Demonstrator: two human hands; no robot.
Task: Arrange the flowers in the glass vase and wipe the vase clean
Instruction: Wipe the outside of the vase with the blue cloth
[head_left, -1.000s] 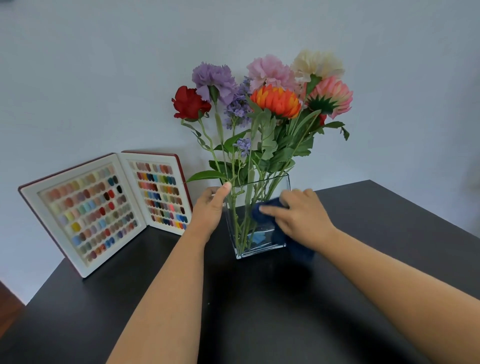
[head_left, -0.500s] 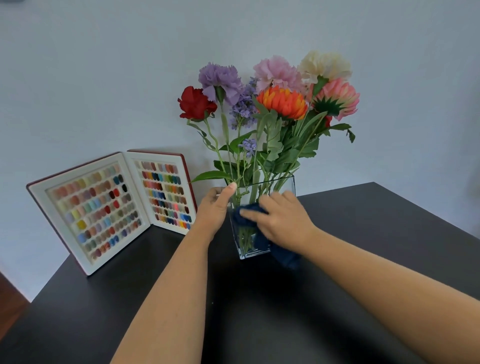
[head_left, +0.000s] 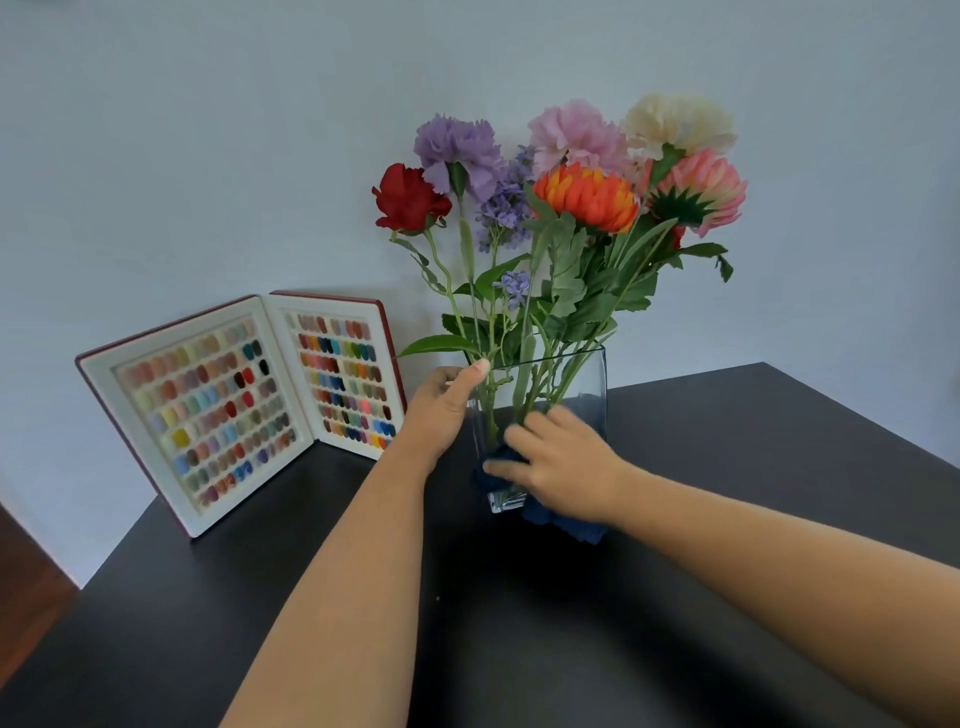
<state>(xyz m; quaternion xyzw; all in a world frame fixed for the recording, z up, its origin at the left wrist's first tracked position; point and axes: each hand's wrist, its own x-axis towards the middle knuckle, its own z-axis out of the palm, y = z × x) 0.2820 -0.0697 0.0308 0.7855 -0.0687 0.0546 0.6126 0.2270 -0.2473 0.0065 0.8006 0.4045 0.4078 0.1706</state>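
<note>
Flowers (head_left: 561, 208) already stand in the vase (head_left: 587, 384) at centre; your left hand (head_left: 441, 410) grips its rim while your right hand's (head_left: 566, 462) fingers press the cloth (head_left: 566, 525) mid-wipe.

Square glass vase (head_left: 592, 384) upright on table, mixed flowers (head_left: 582, 192) inside, blue cloth (head_left: 566, 525) against front.

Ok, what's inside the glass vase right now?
Green flower stems stand inside the glass vase, fanning up into the blooms. The right hand pressing the blue cloth covers the lower front, so the stem ends and any water cannot be seen.
</note>
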